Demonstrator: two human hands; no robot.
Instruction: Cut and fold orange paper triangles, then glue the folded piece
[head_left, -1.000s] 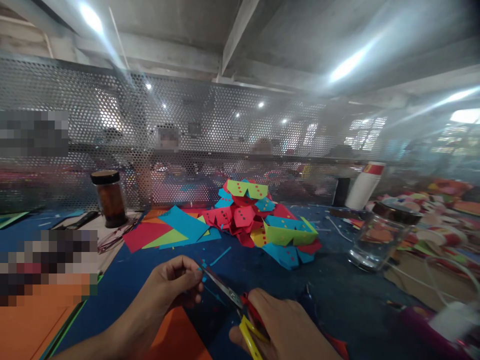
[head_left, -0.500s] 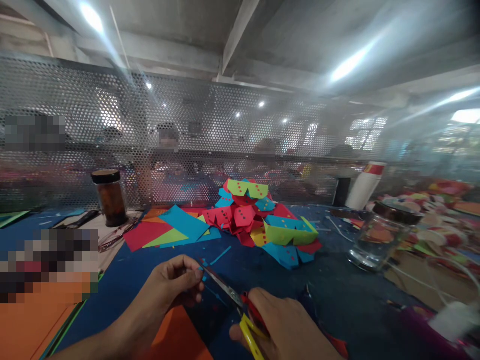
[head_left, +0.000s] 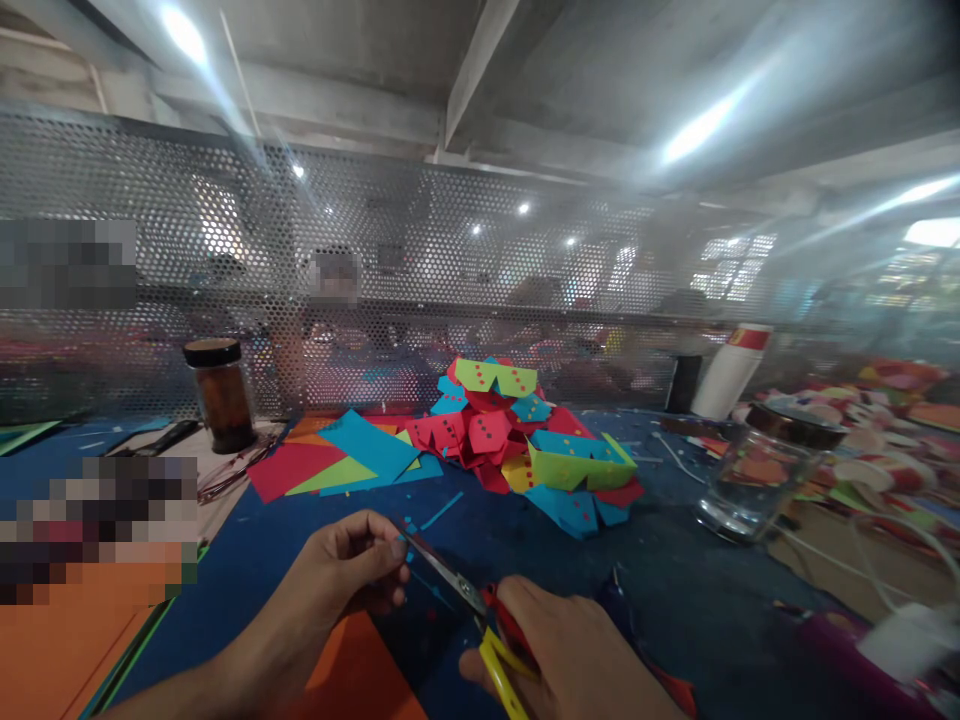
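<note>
My right hand (head_left: 555,635) is wrapped round the red and yellow handles of a pair of scissors (head_left: 457,583). The blades point up and left, their tips at the fingertips of my left hand (head_left: 360,560). That left hand is closed in a pinch; whatever small piece it holds is too hidden to name. Beneath it, an orange sheet (head_left: 360,675) lies on the dark blue table surface (head_left: 679,590). Thin blue paper scraps (head_left: 442,511) are scattered just beyond the blades.
Folded, dotted paper shapes (head_left: 491,435) are heaped ahead, beside coloured sheets (head_left: 367,445). A dark-filled jar (head_left: 223,400) stands back left, a glass jar (head_left: 765,475) and stacked cups (head_left: 731,372) at right. Behind rises a perforated metal screen (head_left: 420,230), with people beyond.
Small blue bits now show beside the scissor tips. Both hands keep nearly the same position.
</note>
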